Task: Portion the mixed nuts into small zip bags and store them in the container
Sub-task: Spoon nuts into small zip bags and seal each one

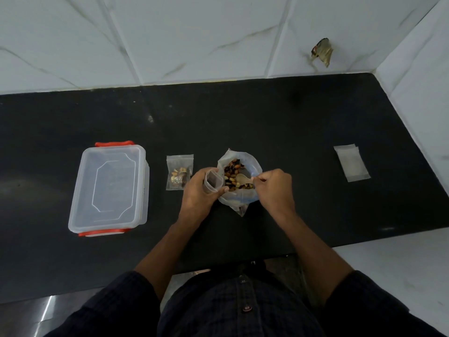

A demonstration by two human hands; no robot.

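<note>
Head view, 1 frame.

Item 1: a dark countertop (291,132), bounded by white marbled wall tiles (194,40) behind and to the right.

Item 2: a clear plastic container (109,188) with orange clips, lid on, placed at the left of the countertop.

Item 3: 1 small zip bag (179,172), partly filled with nuts, laid flat between the container and the large bag.

Item 4: a large clear bag (239,178) of mixed nuts (233,177), standing open at the centre.

Item 5: an empty zip bag (213,182), held mouth-open beside the large bag's left rim. It is gripped by the left hand (201,190), fingers curled round it and thumb pressed to its near edge.

Item 6: a pale spoon (243,180), seen resting in the nuts. Its handle appears to be pinched by the curled fingers of the right hand (272,188), though the grip is partly hidden.

Item 7: a stack of flat empty zip bags (351,162), laid well apart at the right.

Item 8: dark checked sleeves (116,307), seen at the bottom edge.
</note>
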